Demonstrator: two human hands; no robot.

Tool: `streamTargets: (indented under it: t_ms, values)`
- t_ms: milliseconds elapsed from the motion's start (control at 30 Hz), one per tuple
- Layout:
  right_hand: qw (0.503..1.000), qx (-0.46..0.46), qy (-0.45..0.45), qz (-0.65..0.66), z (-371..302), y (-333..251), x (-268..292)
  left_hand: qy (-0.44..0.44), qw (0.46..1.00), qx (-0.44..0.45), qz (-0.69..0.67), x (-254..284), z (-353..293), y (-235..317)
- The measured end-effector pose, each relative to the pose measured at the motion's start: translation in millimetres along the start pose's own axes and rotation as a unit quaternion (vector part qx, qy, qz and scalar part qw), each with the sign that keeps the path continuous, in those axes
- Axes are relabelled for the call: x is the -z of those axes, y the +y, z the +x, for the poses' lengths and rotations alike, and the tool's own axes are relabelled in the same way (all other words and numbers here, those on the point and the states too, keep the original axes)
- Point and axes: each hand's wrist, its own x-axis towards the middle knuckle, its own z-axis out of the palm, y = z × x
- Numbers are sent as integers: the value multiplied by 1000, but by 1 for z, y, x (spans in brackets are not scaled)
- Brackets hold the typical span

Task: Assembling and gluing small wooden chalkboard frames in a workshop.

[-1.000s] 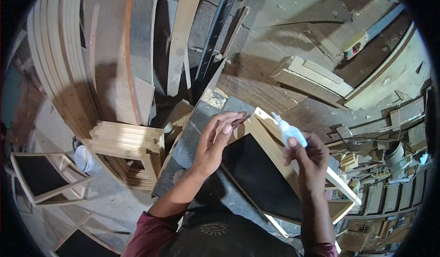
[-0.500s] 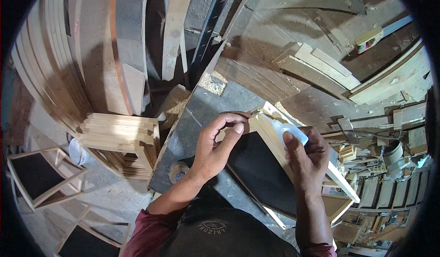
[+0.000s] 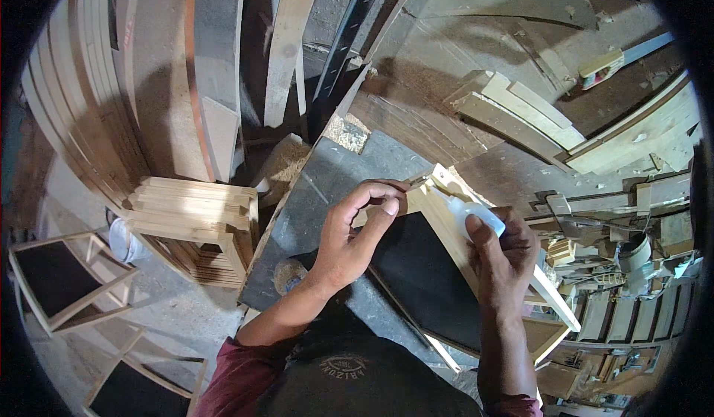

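My left hand [image 3: 348, 235] is curled at the top corner of a pale wooden frame with a black panel [image 3: 428, 276], its fingertips against the wood. A small dark piece, too small to name, shows at that corner beside the fingertips. In my right hand [image 3: 506, 257] is a small translucent squeeze bottle [image 3: 476, 216], gripped between thumb and fingers. The bottle is tilted, its narrow nozzle pointing up and left toward the frame's corner. The frame stands partly opened out, with a second pale wooden leg section on its right side.
Beneath the frame lies a dark worktable [image 3: 335, 179]. A stack of pale wooden frames [image 3: 193, 201] stands to its left, near a white bucket [image 3: 126, 240]. Two black-panelled frames [image 3: 59, 279] rest on the floor. A brush [image 3: 602, 66] and wood strips [image 3: 520, 108] lie beyond.
My right hand and the squeeze bottle have shifted slightly to the right, drawing the nozzle a little back from the corner. My left hand stays at the frame.
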Motion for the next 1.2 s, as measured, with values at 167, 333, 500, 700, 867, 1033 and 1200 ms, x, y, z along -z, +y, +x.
streamTargets:
  t_ms: [167,333,500,700,867,1033,1200]
  values:
    - [1000,-22,13,-2,-1,1,0,7,1000,19,-3,-1,-1,1]
    - [1000,-2,10,-7,-1,1,1,0,1000,-15,16,-1,1,0]
    - [1000,-7,9,-9,-1,0,1,7,1000,18,25,-1,-3,3]
    - [1000,14,11,-7,0,3,1,5,1000,-3,0,-2,0,0]
    - [999,7,9,-40,0,7,4,9,1000,13,-8,-4,-5,2]
    - [996,26,13,82,-13,2,10,57,996,-64,24,-7,-9,13]
    - [984,3,28,176,-58,0,53,112,973,-186,75,-25,-22,28]
